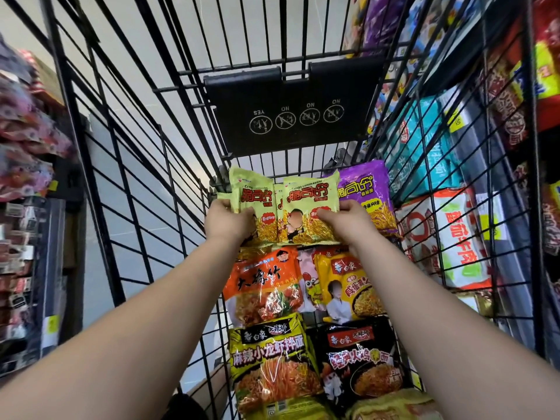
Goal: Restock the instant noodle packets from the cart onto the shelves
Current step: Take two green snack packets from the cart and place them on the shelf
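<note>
While left hand [225,221] and right hand [345,219] grip green noodle packets [306,204] in cart [136,177], long axis running away from wrists, other packets [263,286] under forearms.

Inside the cart [91,183], noodle packets [272,359] lie in rows of two along its floor. At the far end, above them, the left hand [225,221] and right hand [348,218] grip a bunch of packets [303,207] from either side. A single packet [368,195] lies just right of the bunch. The seat flap [288,116] stands behind. Shelves [454,147] flank the cart's right side, hanging goods [27,147] its left.
</note>
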Demonstrator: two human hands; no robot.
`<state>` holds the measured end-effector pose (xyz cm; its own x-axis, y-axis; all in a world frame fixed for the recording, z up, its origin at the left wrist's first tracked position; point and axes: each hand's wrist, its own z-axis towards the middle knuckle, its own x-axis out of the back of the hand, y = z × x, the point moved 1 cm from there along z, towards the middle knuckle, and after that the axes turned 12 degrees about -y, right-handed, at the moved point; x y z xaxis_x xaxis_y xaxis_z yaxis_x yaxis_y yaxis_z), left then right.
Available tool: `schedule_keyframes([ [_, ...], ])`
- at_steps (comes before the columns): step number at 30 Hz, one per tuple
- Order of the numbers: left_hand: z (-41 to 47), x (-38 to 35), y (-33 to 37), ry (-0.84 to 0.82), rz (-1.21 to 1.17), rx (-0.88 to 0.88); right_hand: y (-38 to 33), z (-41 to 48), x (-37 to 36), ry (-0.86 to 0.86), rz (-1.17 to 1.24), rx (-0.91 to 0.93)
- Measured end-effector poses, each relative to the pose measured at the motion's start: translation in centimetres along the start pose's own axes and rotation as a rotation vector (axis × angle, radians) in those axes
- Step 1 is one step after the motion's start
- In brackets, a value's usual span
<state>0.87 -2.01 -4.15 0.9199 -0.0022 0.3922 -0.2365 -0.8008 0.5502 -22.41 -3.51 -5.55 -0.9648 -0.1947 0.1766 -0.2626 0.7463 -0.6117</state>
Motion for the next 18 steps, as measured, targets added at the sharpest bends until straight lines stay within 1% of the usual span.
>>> schedule_keyframes([
  [4,-1.7,0.7,1.9,-0.012,-0.031,-0.056,-1.5,-2.2,2.1,-0.048,0.093,0.095],
  [9,-5.7,3.0,5.0,-0.100,-0.142,-0.119,-4.6,-7.4,4.3,-0.095,0.207,0.197],
  [13,-10.3,6.1,9.0,-0.191,-0.161,-0.275,-6.4,-11.4,6.9,-0.093,0.312,0.302],
  [18,-16.5,10.9,15.0,-0.340,-0.222,-0.469,-11.2,-19.0,9.8,-0.083,0.454,0.437],
])
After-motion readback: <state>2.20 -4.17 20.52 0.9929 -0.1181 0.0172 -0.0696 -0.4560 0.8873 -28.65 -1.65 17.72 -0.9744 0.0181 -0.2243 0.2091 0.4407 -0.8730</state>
